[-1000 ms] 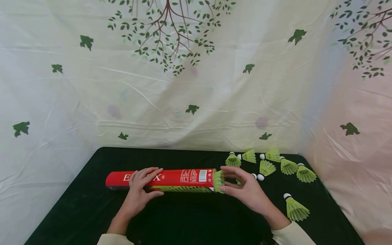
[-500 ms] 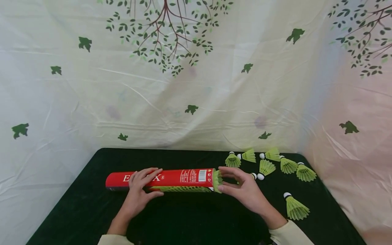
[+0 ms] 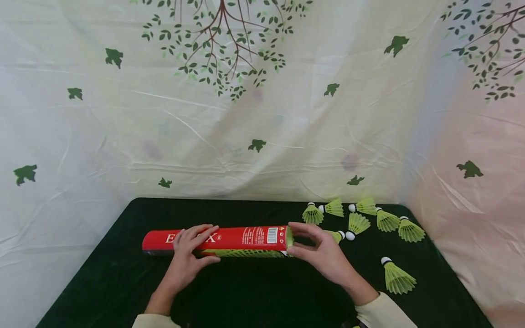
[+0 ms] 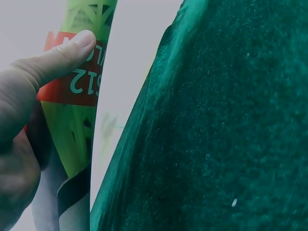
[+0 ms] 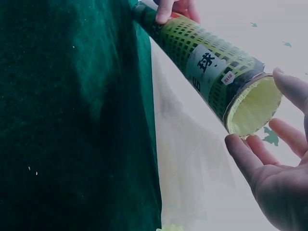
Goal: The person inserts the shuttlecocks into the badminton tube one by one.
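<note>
A red shuttlecock tube (image 3: 238,237) lies lengthwise on the dark green cloth, its open end to the right. My left hand (image 3: 189,255) grips it around the middle; in the left wrist view the thumb (image 4: 67,55) presses on an orange band. At the open end, the pale yellow-green skirt of a shuttlecock (image 5: 254,107) sits nearly level with the rim. My right hand (image 3: 324,253) is there, thumb and fingers spread around the rim, fingertips touching or close to it. The shuttlecock's cork is hidden inside the tube.
Several yellow-green shuttlecocks (image 3: 358,225) with white corks lie at the table's back right. A single shuttlecock (image 3: 398,277) lies nearer, right of my right forearm. A pale curtain (image 3: 254,114) with leaf prints hangs behind the green-covered table (image 3: 102,273).
My right hand has moved left towards the tube, and the shuttlecock skirt that stuck out has slid inside. The left hand and the tube have stayed almost in place.
</note>
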`<state>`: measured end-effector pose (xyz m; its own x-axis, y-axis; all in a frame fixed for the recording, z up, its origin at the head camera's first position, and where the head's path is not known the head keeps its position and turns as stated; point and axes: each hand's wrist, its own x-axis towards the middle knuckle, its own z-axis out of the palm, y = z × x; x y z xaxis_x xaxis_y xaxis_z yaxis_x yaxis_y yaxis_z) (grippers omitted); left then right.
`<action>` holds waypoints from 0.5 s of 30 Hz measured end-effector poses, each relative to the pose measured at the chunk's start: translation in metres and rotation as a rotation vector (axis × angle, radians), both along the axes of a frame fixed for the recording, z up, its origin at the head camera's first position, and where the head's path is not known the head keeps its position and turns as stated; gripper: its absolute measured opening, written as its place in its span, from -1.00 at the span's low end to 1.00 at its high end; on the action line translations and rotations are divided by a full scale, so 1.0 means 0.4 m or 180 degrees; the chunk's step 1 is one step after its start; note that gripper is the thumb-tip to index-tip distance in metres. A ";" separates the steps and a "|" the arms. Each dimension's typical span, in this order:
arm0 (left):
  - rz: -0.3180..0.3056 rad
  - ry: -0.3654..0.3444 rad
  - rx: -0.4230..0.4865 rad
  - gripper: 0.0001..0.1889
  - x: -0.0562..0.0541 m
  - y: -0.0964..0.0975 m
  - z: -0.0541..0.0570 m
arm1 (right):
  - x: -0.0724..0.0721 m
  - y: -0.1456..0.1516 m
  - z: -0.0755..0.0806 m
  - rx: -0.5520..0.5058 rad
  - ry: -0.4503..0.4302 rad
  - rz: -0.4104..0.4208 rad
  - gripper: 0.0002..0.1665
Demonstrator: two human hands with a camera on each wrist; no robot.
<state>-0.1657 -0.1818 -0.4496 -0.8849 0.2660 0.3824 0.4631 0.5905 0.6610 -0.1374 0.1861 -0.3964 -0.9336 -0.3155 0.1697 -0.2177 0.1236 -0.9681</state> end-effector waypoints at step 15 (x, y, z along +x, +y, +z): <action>0.0014 0.0008 -0.0019 -0.15 0.003 0.000 0.002 | 0.005 0.007 -0.001 -0.0033 0.0074 0.0057 -0.33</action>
<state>-0.1647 -0.1820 -0.4488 -0.8851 0.2644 0.3830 0.4622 0.5964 0.6563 -0.1354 0.1891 -0.3967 -0.9236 -0.3303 0.1946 -0.2423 0.1094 -0.9640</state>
